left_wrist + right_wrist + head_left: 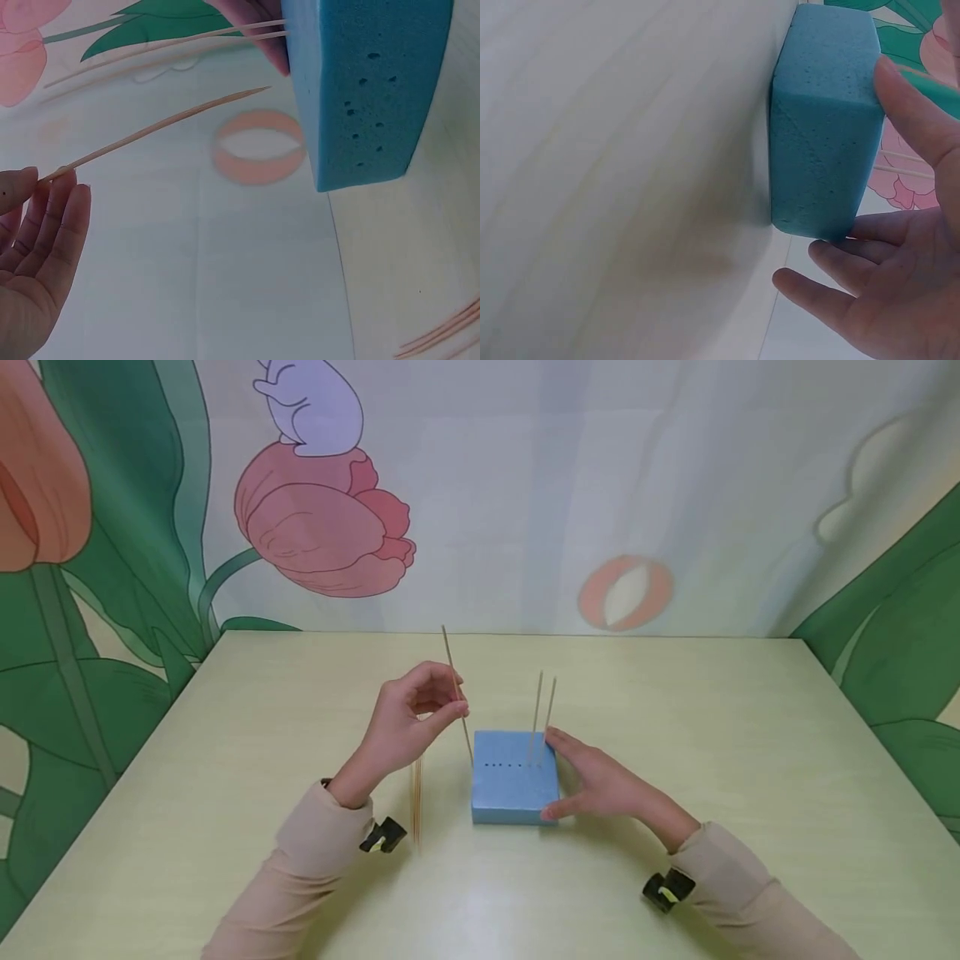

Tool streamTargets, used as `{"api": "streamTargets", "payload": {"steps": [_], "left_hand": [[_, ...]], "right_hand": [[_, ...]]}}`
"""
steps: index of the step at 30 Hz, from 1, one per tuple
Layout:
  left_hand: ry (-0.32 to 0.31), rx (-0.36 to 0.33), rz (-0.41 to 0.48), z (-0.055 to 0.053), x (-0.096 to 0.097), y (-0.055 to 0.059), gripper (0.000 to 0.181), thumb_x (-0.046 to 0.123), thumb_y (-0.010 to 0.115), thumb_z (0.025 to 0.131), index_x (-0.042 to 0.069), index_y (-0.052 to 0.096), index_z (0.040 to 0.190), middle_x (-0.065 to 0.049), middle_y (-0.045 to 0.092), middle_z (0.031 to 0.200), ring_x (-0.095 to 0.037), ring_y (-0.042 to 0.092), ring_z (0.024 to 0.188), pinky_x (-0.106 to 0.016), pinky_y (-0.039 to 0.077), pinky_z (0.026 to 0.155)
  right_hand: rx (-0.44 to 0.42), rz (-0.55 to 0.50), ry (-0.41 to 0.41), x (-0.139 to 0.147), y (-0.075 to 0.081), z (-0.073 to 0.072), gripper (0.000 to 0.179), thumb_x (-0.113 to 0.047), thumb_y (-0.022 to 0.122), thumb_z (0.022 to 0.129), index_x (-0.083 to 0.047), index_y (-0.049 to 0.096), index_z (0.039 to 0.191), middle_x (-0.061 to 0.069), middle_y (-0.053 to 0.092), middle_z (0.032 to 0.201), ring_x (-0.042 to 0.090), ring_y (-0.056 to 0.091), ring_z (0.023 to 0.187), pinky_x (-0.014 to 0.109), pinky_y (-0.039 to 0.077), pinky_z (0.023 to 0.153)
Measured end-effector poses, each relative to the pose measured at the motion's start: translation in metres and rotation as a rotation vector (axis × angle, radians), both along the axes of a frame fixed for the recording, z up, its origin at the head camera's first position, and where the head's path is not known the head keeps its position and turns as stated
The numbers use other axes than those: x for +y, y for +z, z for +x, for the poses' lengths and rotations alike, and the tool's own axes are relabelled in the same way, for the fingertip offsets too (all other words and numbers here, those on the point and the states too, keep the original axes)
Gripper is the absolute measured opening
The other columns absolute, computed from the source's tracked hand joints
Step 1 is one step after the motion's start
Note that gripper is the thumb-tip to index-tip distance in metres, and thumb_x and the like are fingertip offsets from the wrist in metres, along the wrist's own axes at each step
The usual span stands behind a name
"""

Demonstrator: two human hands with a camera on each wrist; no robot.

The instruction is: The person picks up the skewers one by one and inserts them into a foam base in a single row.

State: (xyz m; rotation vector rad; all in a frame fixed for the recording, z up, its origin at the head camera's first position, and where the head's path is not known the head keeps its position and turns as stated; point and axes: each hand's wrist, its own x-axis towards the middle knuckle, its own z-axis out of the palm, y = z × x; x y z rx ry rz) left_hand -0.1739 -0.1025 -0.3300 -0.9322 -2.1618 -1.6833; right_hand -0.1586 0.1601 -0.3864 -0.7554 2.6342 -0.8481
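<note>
A blue foam block (pixel 510 797) lies on the table, with a row of small holes across its top. Two thin bamboo skewers (pixel 536 710) stand upright in the row's right end. Between thumb and fingertips my left hand (pixel 401 718) pinches another bamboo skewer (pixel 452 664), tilted beside the block's left edge. Its pointed end is free of the foam in the left wrist view, where the skewer (pixel 157 126) slants toward the block (pixel 375 90). My right hand (pixel 603 781) holds the block's right side, thumb at the front corner and fingers at the back.
Several loose skewers (pixel 417 806) lie on the table (pixel 187 802) left of the block, partly under my left hand in the head view. A printed curtain (pixel 487 485) with flowers hangs behind the table's far edge. Each wrist wears a small black device.
</note>
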Motion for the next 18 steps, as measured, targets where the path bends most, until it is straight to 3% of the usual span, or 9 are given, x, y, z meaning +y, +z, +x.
{"api": "streamTargets", "payload": {"steps": [12, 18], "left_hand": [[-0.1, 0.052, 0.004, -0.004, 0.029, -0.003, 0.022, -0.007, 0.065, 0.079, -0.003, 0.056, 0.098, -0.013, 0.064, 0.078, -0.027, 0.063, 0.07, -0.029, 0.053, 0.067], [-0.131, 0.089, -0.005, -0.008, 0.038, -0.008, 0.022, -0.008, 0.064, 0.079, -0.004, 0.056, 0.099, -0.013, 0.064, 0.079, -0.021, 0.064, 0.07, -0.028, 0.053, 0.067]], "right_hand": [[-0.013, 0.006, -0.011, -0.001, 0.0, -0.001, 0.104, -0.034, 0.08, 0.067, 0.008, 0.02, 0.14, 0.023, 0.018, 0.146, 0.039, 0.02, 0.132, 0.051, 0.023, 0.104], [-0.012, 0.001, -0.005, -0.002, 0.001, -0.001, 0.103, -0.035, 0.079, 0.068, 0.008, 0.021, 0.14, 0.023, 0.019, 0.146, 0.038, 0.02, 0.132, 0.051, 0.023, 0.104]]}}
